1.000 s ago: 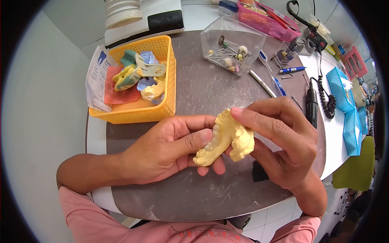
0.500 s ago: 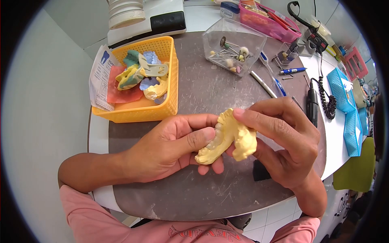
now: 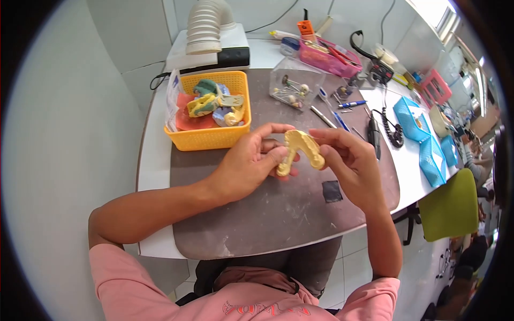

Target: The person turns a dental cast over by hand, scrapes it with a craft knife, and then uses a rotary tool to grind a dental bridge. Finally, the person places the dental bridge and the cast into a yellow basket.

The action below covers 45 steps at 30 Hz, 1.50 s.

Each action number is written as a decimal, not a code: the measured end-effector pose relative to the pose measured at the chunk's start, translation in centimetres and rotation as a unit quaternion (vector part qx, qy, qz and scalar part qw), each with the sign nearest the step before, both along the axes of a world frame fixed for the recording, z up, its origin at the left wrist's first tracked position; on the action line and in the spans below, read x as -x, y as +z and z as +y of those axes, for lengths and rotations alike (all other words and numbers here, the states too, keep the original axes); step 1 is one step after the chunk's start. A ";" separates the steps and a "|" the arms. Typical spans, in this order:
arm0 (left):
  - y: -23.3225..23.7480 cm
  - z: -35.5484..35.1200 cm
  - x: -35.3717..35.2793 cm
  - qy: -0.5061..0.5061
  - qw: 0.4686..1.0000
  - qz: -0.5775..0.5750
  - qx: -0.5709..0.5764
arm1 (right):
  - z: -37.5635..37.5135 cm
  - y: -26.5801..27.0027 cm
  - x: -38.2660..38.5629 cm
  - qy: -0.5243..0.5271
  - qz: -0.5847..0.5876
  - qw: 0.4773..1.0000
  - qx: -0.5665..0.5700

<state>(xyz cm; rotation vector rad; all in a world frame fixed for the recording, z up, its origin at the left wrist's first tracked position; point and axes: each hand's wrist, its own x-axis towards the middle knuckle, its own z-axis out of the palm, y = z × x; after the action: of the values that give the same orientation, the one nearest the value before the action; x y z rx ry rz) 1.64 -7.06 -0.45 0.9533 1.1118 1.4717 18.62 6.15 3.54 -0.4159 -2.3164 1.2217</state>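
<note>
A yellow, horseshoe-shaped dental cast [image 3: 301, 143] is held up over the grey-brown work mat, its open end toward me. My left hand [image 3: 251, 160] pinches its left arm, with the thumb in front and fingers behind. On the other side, my right hand [image 3: 350, 163] grips the right arm between thumb and fingers. The tooth row on the left is mostly covered by my left fingers. Below the right hand lies a small dark square pad [image 3: 332, 191] on the mat.
A yellow basket [image 3: 206, 140] at the left holds impression trays and a paper slip. Behind the hands sit a clear box of burs [image 3: 297, 80], a pink basket [image 3: 329, 61], a blue pen [image 3: 352, 104] and a black handpiece [image 3: 373, 136]. Blue baskets [image 3: 431, 160] stand at right.
The view has tilted up and drawn back, showing more of the room. The cast is turned so its arch opens toward me, and the dark pad shows more fully.
</note>
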 end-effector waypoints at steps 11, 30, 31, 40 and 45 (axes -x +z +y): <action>2.2 0.5 -0.1 0.105 0.807 0.577 -0.071 | -0.4 -2.4 -0.3 -0.016 -0.015 0.972 0.236; 3.2 -0.5 -2.5 0.029 0.990 -0.079 0.112 | 8.0 -0.2 -6.5 -0.297 -0.289 0.858 -0.305; 3.0 -0.5 -2.7 0.027 0.988 -0.096 0.116 | 8.3 -0.5 -7.0 -0.295 -0.302 0.866 -0.270; 1.8 -0.7 -2.4 0.041 0.975 -0.152 0.156 | 10.0 -2.7 -9.0 -0.306 -0.300 0.887 -0.171; 1.3 -1.1 -2.4 0.034 0.975 -0.160 0.148 | 8.2 -3.6 -9.1 -0.301 0.097 0.938 0.142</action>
<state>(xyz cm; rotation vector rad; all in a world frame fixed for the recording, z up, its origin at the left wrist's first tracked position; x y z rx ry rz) 4.03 -8.20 0.86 0.4555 1.0923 1.4049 27.69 14.33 -0.10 -0.9744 -1.6567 1.2055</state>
